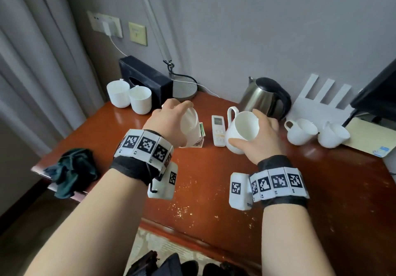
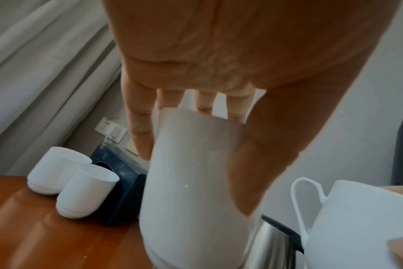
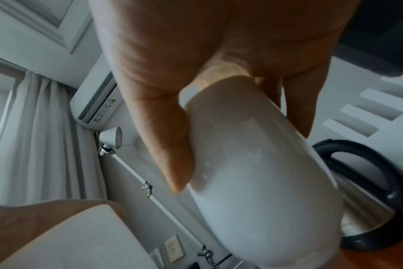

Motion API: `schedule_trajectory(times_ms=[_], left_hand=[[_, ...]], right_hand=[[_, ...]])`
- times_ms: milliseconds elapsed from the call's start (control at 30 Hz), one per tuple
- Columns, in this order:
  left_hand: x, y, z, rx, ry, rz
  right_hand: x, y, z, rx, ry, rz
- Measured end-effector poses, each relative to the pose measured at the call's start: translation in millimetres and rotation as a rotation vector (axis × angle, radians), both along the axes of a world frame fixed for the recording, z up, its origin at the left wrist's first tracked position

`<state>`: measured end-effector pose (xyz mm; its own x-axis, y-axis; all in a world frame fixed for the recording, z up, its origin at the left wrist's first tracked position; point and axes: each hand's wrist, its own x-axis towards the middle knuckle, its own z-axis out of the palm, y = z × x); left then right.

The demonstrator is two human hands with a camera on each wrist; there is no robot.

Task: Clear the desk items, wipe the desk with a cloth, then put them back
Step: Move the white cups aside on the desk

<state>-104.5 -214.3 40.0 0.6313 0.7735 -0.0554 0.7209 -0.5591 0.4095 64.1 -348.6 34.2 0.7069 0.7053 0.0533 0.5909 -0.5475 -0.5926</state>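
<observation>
My left hand [image 1: 171, 121] grips a handleless white cup [image 1: 189, 125] by its rim, tilted above the red-brown desk [image 1: 214, 190]; the left wrist view shows the cup [image 2: 196, 182] between thumb and fingers. My right hand [image 1: 257, 136] holds a white mug [image 1: 242, 132] with a handle, thumb on one side of its rim and fingers on the other; the mug [image 3: 253, 172] fills the right wrist view. A dark green cloth [image 1: 71, 171] lies crumpled at the desk's left edge. Crumbs [image 1: 182, 207] speckle the front of the desk.
Two white cups [image 1: 128, 96] and a black tissue box [image 1: 147, 80] stand at the back left. A remote [image 1: 218, 130], a steel kettle [image 1: 265, 97], two handled mugs [image 1: 317, 133], a white router [image 1: 321, 104] and a small packet holder [image 1: 200, 135] sit further right.
</observation>
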Motion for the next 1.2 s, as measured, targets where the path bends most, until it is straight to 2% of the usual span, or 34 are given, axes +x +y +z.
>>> schedule_trajectory(times_ms=[300, 600, 700, 867, 1200], left_hand=[[-37.0, 15.1, -9.4, -0.044, 0.014, 0.143], [-81.0, 70.1, -18.9, -0.044, 0.051, 0.145], [-97.1, 103.4, -21.8, -0.028, 0.067, 0.108], [-123.8, 171.6, -27.6, -0.041, 0.101, -0.003], [-167.4, 283.2, -64.2, 0.006, 0.305, -0.303]], right_hand=[[-23.8, 45.5, -7.9, 0.006, 0.017, 0.197], [-59.8, 103.5, -9.3, -0.021, 0.04, 0.284], [-79.5, 131.6, -12.2, -0.034, 0.058, 0.306], [-118.2, 186.4, -25.8, -0.05, 0.093, 0.228], [-177.6, 276.3, -69.6, -0.105, 0.135, 0.109]])
